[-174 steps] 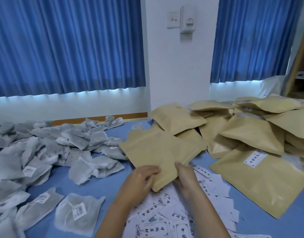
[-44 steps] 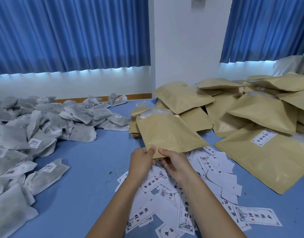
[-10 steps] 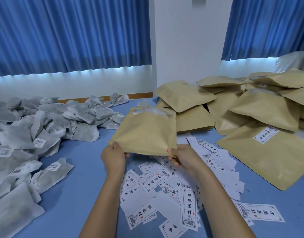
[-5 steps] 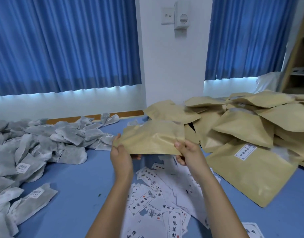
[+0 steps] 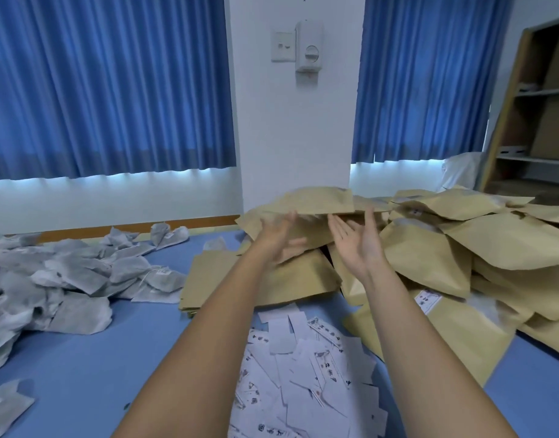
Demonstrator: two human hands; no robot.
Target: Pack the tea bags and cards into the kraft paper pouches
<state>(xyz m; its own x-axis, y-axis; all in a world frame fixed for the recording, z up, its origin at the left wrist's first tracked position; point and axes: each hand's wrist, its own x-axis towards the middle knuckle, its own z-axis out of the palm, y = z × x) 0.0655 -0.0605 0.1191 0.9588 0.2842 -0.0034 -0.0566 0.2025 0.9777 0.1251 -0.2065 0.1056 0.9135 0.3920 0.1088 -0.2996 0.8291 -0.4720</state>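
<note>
Kraft paper pouch [image 5: 316,202], gripped moments ago, has apparently been released above the packed pile [image 5: 429,257]; left hand [image 5: 281,237], blurred, and right hand [image 5: 357,245] are spread open. One more pouch is thereby packed.

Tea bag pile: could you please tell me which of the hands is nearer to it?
Left. The left hand hovers right of the tea bag pile; the right hand is farther right.

Hands: left hand [image 5: 279,237] and right hand [image 5: 357,245] raised, fingers spread.
Pouch: flat brown kraft paper pouch [image 5: 319,200] just above fingertips, over pouch pile [image 5: 461,248].
</note>
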